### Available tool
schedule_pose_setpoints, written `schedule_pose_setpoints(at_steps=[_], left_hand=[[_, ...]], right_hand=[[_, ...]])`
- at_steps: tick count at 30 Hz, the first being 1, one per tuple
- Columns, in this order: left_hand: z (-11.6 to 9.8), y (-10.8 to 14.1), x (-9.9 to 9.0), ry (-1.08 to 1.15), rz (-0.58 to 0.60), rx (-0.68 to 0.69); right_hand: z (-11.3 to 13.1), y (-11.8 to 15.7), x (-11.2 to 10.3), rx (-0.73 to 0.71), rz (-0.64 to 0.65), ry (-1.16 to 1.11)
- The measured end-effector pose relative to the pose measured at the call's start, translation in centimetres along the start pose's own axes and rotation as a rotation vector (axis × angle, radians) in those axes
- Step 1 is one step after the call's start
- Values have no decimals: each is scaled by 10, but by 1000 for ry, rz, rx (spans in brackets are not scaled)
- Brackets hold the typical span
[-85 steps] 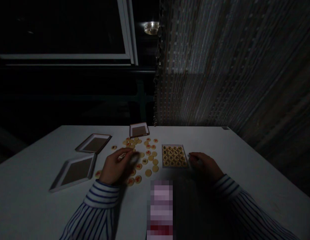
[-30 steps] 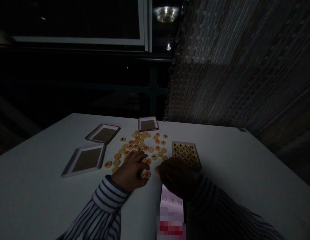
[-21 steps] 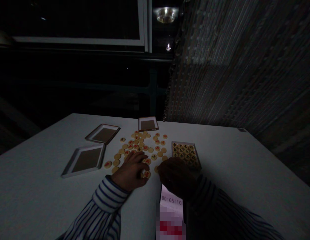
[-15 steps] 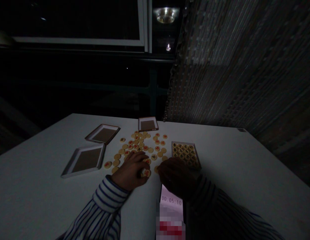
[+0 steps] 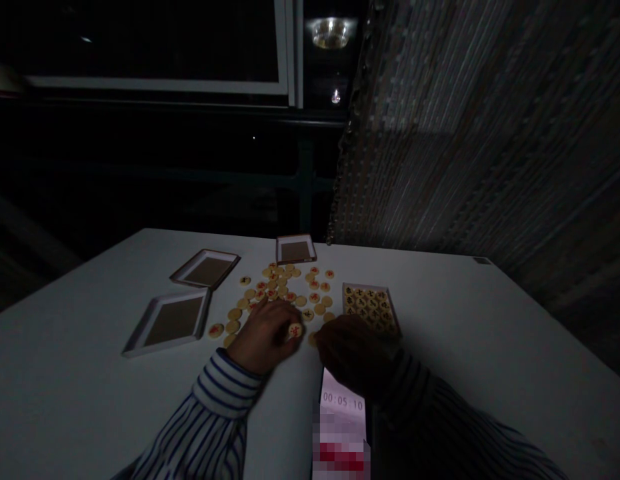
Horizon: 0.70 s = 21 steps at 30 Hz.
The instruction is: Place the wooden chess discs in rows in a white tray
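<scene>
My left hand is closed on a round wooden piece with a red character, held between thumb and fingers over the white table. To its right, my right hand is curled in deep shadow; its fingertips are beside a plain wooden disc, and whether it grips anything is hidden. Loose round pieces, some face down and some with red or black characters, lie beyond both hands. A box with rows of black-character pieces sits just past my right hand.
Three shallow trays stand on the table: one at left, one behind it and one at the back. A phone showing a timer lies below my right hand. A bead curtain hangs at the right.
My left hand has shifted slightly up and to the right, bringing the red-character piece up with it. My right hand has hardly moved.
</scene>
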State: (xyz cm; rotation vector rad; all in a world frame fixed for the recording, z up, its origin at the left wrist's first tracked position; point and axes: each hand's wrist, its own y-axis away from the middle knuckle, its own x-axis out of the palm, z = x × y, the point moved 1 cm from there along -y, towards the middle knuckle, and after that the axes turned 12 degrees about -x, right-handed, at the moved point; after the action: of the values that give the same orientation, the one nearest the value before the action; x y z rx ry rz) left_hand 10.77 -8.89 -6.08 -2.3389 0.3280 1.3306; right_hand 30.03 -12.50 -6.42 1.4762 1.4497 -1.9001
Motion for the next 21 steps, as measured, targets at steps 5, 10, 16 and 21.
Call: schedule_pose_setpoints(at_steps=[5,10,16,21], left_hand=[[-4,0,1,16,-60,-20],[-7,-1,2,49,-106,-48],[-7,-2,6,106,-161,-82],[-8,-1,10,267,-189,-165]], right_hand=[[-1,2,3,27,-25,11],[-2,2,3,26,-32,29],[-4,0,-3,63,-17,79],[-10,3,-12,113,-55,131]])
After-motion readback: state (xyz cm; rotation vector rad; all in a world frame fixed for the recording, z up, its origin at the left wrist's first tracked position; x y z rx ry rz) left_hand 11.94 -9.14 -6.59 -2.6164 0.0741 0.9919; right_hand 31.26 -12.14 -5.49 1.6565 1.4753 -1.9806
